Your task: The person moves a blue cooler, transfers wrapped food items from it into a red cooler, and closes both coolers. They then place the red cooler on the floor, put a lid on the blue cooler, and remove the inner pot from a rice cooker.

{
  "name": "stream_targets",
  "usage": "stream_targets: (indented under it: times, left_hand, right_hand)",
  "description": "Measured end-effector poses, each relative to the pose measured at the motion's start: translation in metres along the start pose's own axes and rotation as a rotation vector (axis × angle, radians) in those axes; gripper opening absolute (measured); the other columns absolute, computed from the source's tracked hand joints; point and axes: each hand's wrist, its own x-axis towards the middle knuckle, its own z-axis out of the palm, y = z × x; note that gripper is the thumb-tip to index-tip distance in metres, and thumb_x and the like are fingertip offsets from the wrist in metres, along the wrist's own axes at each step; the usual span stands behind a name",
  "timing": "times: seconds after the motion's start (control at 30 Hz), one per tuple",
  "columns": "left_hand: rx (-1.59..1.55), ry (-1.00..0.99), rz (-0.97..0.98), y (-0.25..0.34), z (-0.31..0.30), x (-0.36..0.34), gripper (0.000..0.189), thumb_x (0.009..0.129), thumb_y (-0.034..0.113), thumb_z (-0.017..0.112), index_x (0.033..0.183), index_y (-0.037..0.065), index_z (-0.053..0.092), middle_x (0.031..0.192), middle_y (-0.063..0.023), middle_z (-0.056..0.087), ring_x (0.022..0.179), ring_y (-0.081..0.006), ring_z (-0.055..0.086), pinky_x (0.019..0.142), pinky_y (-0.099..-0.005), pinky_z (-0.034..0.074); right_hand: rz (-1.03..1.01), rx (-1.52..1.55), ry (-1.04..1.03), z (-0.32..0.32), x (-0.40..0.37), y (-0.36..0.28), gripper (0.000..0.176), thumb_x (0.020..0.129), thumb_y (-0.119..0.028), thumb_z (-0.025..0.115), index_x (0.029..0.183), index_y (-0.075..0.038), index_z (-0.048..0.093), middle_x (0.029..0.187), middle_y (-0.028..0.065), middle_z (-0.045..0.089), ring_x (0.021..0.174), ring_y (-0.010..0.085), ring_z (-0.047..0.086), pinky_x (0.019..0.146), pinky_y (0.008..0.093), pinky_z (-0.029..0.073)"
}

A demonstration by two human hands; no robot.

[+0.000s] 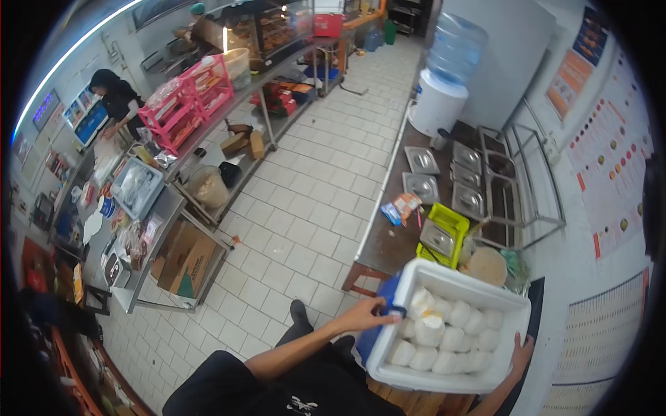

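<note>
A blue cooler box with a white inner rim stands in front of me, tilted in this view. Rows of white rounded bundles fill its inside, and one near the left has a yellow patch on top. My left hand is closed on the blue handle at the box's left side. On the opposite side my right hand grips the outer wall, fingertips at the rim and the rest of it partly hidden.
Beyond the box, a dark table holds metal lids, a yellow-green basket and a water dispenser. A tiled floor aisle separates it from a metal counter at left. A person stands behind that counter.
</note>
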Motion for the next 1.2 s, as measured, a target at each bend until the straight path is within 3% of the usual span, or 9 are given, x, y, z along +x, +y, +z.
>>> stream_targets:
  times: [0.17,0.33,0.53,0.77,0.8,0.93,1.07,1.1,1.2]
  left_hand:
    - [-0.321,-0.177,0.129,-0.045,-0.045,-0.019,0.038,0.094,0.035,0.064,0.111,0.002,0.061,0.087,-0.0036,0.065,0.081,-0.0098,0.061,0.071,-0.0263,0.048]
    - [0.261,-0.141,0.01,-0.107,-0.153,-0.061,0.052,0.091,0.048,0.062,0.117,0.004,0.058,0.096,-0.0101,0.068,0.084,-0.0191,0.064,0.076,-0.0331,0.051]
    - [0.226,-0.157,-0.023,-0.125,-0.298,-0.056,0.056,0.089,0.051,0.063,0.117,0.003,0.059,0.095,-0.0126,0.068,0.086,-0.0217,0.065,0.078,-0.0348,0.052]
    - [-0.248,-0.18,0.196,-0.063,-0.409,0.089,0.047,0.094,0.046,0.059,0.116,0.004,0.058,0.101,-0.0098,0.067,0.097,-0.0186,0.063,0.086,-0.0339,0.048]
    - [-0.295,-0.184,0.14,-0.067,-0.427,0.114,0.046,0.094,0.045,0.059,0.117,0.005,0.057,0.101,-0.0091,0.067,0.096,-0.0181,0.063,0.086,-0.0335,0.048]
    - [-0.319,-0.009,-0.084,-0.125,-0.512,0.226,0.04,0.093,0.04,0.061,0.111,0.005,0.06,0.102,-0.0084,0.067,0.095,-0.0161,0.064,0.084,-0.0318,0.049]
    - [0.457,0.335,-0.164,-0.301,-0.606,0.252,0.044,0.092,0.045,0.055,0.105,0.004,0.068,0.112,-0.0179,0.067,0.111,-0.0318,0.061,0.094,-0.0411,0.048]
    - [0.609,0.34,-0.571,-0.31,-0.624,0.236,0.053,0.089,0.05,0.052,0.113,0.005,0.066,0.119,-0.0189,0.064,0.117,-0.0336,0.057,0.099,-0.0431,0.045]
    - [0.283,0.419,-1.07,-0.387,-0.667,0.185,0.059,0.082,0.055,0.061,0.098,-0.001,0.071,0.099,-0.0185,0.071,0.095,-0.032,0.069,0.079,-0.0439,0.054]
  right_hand:
    - [-0.431,0.233,0.453,0.007,-0.014,-0.107,0.04,0.091,-0.016,0.063,0.125,0.001,0.052,0.117,0.018,0.057,0.107,0.0313,0.057,0.093,0.0401,0.045]
    - [-0.547,0.341,0.173,-0.009,-0.084,-0.317,0.014,0.088,-0.01,0.063,0.097,0.0,0.063,0.089,0.0125,0.065,0.084,0.0258,0.06,0.075,0.0361,0.047]
    - [-0.79,0.353,-0.016,0.052,-0.165,-0.484,0.012,0.082,-0.01,0.068,0.09,-0.001,0.065,0.081,0.0127,0.065,0.074,0.0257,0.063,0.069,0.0348,0.048]
    - [-0.528,0.531,-0.385,0.171,-0.238,-0.578,0.016,0.085,-0.015,0.069,0.087,0.001,0.069,0.079,0.0114,0.07,0.074,0.0172,0.067,0.068,0.0302,0.052]
    - [-0.534,0.544,-0.33,0.189,-0.242,-0.589,0.018,0.09,-0.019,0.068,0.091,-0.001,0.069,0.082,0.0135,0.069,0.07,0.0295,0.065,0.066,0.0333,0.051]
    - [-0.514,0.633,-0.328,0.255,-0.221,-0.647,0.023,0.091,-0.021,0.067,0.088,0.002,0.067,0.073,0.0114,0.066,0.07,0.0212,0.065,0.065,0.032,0.051]
    - [-0.231,0.678,-0.615,0.367,-0.136,-0.672,0.021,0.089,-0.02,0.068,0.093,0.001,0.067,0.081,0.0109,0.069,0.076,0.0182,0.067,0.069,0.0302,0.052]
    - [-0.183,0.706,-0.642,0.372,-0.113,-0.705,0.019,0.087,-0.018,0.069,0.091,0.0,0.068,0.081,0.0109,0.071,0.077,0.0173,0.069,0.07,0.0303,0.053]
    - [-0.362,0.662,-0.678,0.398,-0.023,-0.78,0.017,0.086,-0.017,0.068,0.092,-0.001,0.068,0.082,0.0117,0.071,0.08,0.0198,0.07,0.07,0.0313,0.053]
